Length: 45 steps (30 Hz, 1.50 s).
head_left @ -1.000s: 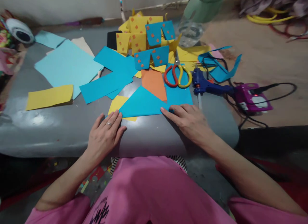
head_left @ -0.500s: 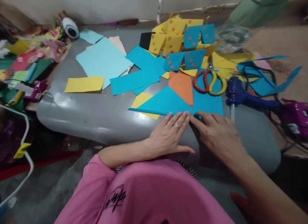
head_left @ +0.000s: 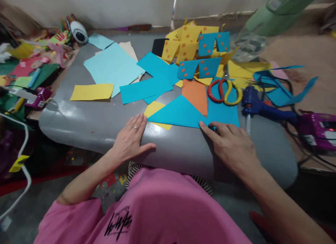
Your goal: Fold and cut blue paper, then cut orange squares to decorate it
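Flat and grasping nothing, the left hand (head_left: 131, 137) has its fingertips over the left end of a blue triangular paper sheet (head_left: 178, 113). The right hand's (head_left: 233, 142) extended index fingertip touches its right end; whether the curled fingers pinch anything, I cannot tell. Between these 2 hands, the sheet overlaps a yellow paper piece (head_left: 156, 107).

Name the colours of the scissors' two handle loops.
The scissors have one red loop and one yellow loop, best seen in the head view.

Left fingers (head_left: 142, 121) and right fingers (head_left: 205, 128) touch a blue paper triangle (head_left: 178, 113).
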Motion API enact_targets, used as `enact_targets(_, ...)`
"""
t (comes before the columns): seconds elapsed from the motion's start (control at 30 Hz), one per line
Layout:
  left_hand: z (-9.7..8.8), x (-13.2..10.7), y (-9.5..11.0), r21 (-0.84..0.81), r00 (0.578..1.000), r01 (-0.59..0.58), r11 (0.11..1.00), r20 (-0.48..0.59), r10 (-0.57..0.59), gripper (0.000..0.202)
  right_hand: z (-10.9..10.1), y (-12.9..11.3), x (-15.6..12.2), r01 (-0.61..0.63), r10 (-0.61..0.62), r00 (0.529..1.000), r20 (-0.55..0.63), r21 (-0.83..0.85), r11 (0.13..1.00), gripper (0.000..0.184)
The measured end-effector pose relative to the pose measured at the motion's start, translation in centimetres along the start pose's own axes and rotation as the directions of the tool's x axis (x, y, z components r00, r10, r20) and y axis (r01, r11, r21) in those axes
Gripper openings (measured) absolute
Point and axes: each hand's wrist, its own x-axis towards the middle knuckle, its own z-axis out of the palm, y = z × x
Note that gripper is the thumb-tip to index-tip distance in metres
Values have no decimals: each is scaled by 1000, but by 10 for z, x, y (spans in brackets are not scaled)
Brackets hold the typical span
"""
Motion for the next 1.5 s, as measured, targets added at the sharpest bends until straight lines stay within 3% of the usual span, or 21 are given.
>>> enact_targets(0.13, -17, -1, -17, 28, 1000, 15, 999, 17, -16, 83, -3, 1, 6, 5, -5, 1000, -1, -9, 1000, 41)
enact_targets(0.27, -30, 14, 0, -109, 989, 91, 990, -108, -103, 52, -1, 2, 20, -19, 22, 999, -37, 81, 996, 27)
enact_targets(0.3, -33, 18, 9, -187, 989, 102, 977, -90, -120, 45, -1, 3, 25, -28, 32, 999, -32, 128, 991, 26)
enact_targets(0.37, -36, 25, 28, -361, 997, 78, 929, 51, -64, 36, -1, 4, 32, -46, 46, 999, 5, 246, 968, 22)
enact_targets(0.47, -38, 37, 47, -570, 977, 124, 812, 213, 0, 33, -10, 4, 42, -105, 93, 994, 49, 475, 874, 23)
enact_targets(0.53, -35, 46, 53, -724, 960, 195, 662, 280, 23, 40, -19, 2, 47, -146, 169, 985, 20, 603, 784, 22)
enact_targets(0.6, -29, 58, 56, -874, 956, 247, 418, 290, 42, 52, -30, -4, 53, -141, 226, 973, -37, 679, 721, 21)
enact_targets(0.73, -22, 88, 58, -968, 960, 241, -75, 249, -126, 66, -43, -19, 64, -54, 210, 970, -119, 742, 668, 17)
enact_targets(0.83, -27, 109, 52, -952, 954, 187, -244, 235, -187, 65, -47, -16, 75, 2, 201, 963, -179, 751, 661, 16)
enact_targets(0.9, -33, 120, 42, -941, 958, 185, -284, 237, -159, 64, -47, -4, 84, -23, 326, 910, -256, 754, 656, 21)
enact_targets(0.97, -37, 131, 32, -933, 966, 192, -306, 235, -111, 64, -44, 12, 96, -92, 508, 820, -264, 815, 572, 42)
enact_targets(1.0, -38, 136, 27, -930, 969, 196, -312, 233, -86, 64, -42, 20, 103, -121, 565, 800, -203, 868, 482, 50)
enact_targets(1.07, -37, 146, 21, -921, 969, 228, -315, 247, -22, 63, -34, 29, 118, -187, 514, 857, 32, 949, 254, 54)
enact_targets(1.13, -34, 156, 19, -909, 960, 276, -312, 277, 40, 60, -24, 31, 129, -258, 377, 903, 206, 962, 94, 51)
enact_targets(1.23, -27, 166, 19, -880, 943, 325, -347, 328, 52, 54, -5, 30, 134, -243, 380, 900, 213, 970, 32, 50)
enact_targets(1.3, -25, 171, 16, -851, 929, 336, -404, 369, -4, 47, 5, 34, 132, -188, 457, 881, 123, 977, 99, 50)
enact_targets(1.33, -24, 172, 13, -835, 920, 338, -433, 390, -34, 44, 8, 37, 129, -145, 483, 875, 30, 969, 202, 50)
enact_targets(1.37, -23, 173, 10, -821, 912, 340, -458, 407, -53, 40, 10, 40, 127, -77, 469, 874, -126, 917, 390, 50)
enact_targets(1.43, -22, 172, 6, -802, 902, 353, -481, 429, -52, 37, 12, 44, 122, 75, 268, 856, -443, 619, 782, 55)
enact_targets(1.47, -21, 171, 5, -800, 901, 362, -479, 431, -38, 38, 12, 44, 120, 143, 123, 836, -535, 429, 892, 57)
enact_targets(1.5, -20, 169, 5, -801, 901, 373, -468, 433, -23, 39, 11, 42, 118, 190, 1, 821, -571, 274, 943, 57)
